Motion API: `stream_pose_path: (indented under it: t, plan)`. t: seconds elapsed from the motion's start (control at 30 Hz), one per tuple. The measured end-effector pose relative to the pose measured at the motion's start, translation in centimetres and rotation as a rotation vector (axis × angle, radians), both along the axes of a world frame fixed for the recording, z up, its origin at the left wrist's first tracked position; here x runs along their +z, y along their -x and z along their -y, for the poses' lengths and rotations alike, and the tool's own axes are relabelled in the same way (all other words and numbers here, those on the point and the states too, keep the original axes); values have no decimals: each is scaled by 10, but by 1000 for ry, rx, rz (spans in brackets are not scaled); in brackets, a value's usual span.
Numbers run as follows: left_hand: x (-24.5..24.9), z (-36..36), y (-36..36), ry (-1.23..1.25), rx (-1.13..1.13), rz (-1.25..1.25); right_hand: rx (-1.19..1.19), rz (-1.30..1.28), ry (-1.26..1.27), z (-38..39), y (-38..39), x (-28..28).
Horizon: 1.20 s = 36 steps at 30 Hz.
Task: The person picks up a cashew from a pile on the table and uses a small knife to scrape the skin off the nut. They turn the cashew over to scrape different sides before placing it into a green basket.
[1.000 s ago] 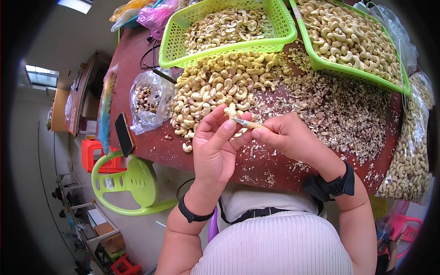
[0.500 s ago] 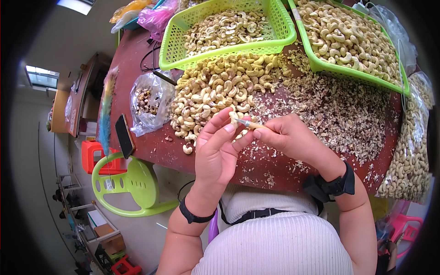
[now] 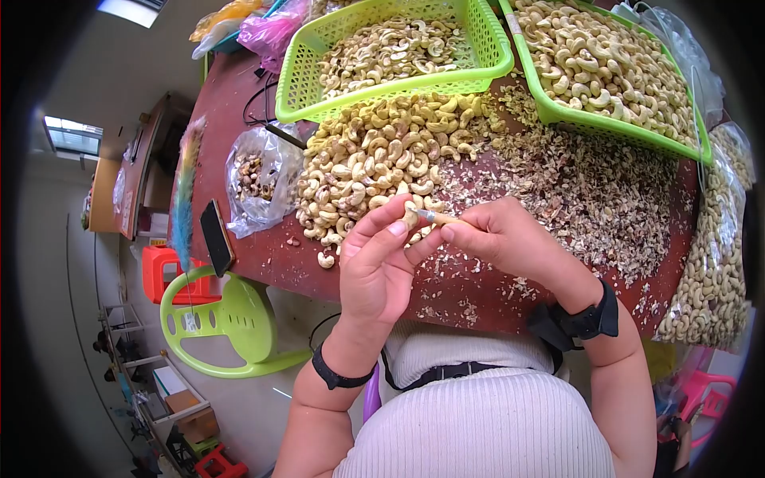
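My left hand point(image 3: 378, 259) pinches a pale cashew nut point(image 3: 409, 213) between thumb and fingertips, above the near edge of the nut pile. In my right hand point(image 3: 502, 237) is a small knife with a wooden handle point(image 3: 451, 220); its short metal tip touches or nearly touches the nut. Behind my hands a heap of cashews point(image 3: 374, 151) lies loose on the dark red table point(image 3: 311, 275). Flakes of brown skin point(image 3: 582, 199) are spread to the right of the heap.
Two green baskets point(image 3: 291, 88) point(image 3: 550, 107) of cashews stand at the back. A clear bag point(image 3: 263, 179) with dark pieces and a phone point(image 3: 216, 237) are on the left. Bagged cashews point(image 3: 701, 263) are at the right edge. A green chair point(image 3: 259, 319) stands left of the table.
The nut has turned slightly between my left fingertips, and my left index finger has shifted a little. My right hand with the knife has hardly moved.
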<state>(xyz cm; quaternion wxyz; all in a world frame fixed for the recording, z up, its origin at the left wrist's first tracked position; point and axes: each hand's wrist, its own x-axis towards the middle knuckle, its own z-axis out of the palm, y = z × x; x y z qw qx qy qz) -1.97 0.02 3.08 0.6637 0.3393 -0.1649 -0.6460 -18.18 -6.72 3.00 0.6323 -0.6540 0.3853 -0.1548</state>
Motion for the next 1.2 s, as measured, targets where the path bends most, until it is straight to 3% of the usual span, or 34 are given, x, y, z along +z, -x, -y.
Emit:
stream_pose_path:
  t: [0.4, 1.2]
  plan:
    - [-2, 3, 2, -125, 2, -21, -38, -4, 2, 1, 0, -1]
    - [4, 3, -11, -79, -83, 2, 9, 11, 12, -5, -2, 2]
